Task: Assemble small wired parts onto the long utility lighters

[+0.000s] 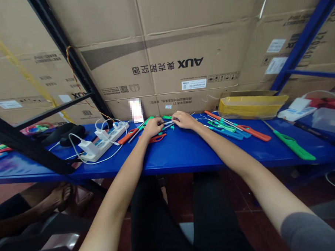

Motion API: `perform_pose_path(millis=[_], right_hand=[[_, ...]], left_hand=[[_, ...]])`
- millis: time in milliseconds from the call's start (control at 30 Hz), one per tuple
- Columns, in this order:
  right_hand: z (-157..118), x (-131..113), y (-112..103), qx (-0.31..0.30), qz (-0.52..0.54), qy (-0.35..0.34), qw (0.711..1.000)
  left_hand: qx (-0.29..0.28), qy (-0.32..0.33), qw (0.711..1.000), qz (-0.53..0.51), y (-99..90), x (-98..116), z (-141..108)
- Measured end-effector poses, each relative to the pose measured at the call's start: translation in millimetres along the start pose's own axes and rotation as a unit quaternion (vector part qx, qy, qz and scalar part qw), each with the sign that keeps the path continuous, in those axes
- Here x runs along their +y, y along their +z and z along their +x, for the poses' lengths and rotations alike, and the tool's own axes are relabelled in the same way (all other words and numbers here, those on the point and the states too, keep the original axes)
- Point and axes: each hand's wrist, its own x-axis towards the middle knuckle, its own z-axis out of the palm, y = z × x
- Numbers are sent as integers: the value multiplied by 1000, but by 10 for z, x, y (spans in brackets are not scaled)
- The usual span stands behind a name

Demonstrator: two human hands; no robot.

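Observation:
My left hand (153,127) is closed, with something small and dark at its fingertips that I cannot make out. Facing it, my right hand (184,120) pinches the end of a thin metal tube (169,123) that spans the gap between both hands. A small green plastic piece (172,127) lies just below the tube. Under my left hand rests a red-orange lighter handle (157,138). Left of that hand is an orange long-nosed lighter (128,136). Beyond my right wrist lie a blue lighter (226,132) and another orange lighter (255,132), among several.
A power strip (104,143) with white chargers and cables occupies the left side. A lit phone (136,111) leans against the cardboard (163,37). To the right are a yellow-taped box (250,106) and a green lighter (293,144). Another person's foot (62,193) shows below left.

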Motion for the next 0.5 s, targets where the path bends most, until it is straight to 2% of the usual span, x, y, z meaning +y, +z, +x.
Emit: perform_pose_path(millis=[500], right_hand=[[-7, -45, 41, -15, -10, 24, 1000]], left_hand=[[9, 14, 1000, 11, -15, 12, 8]])
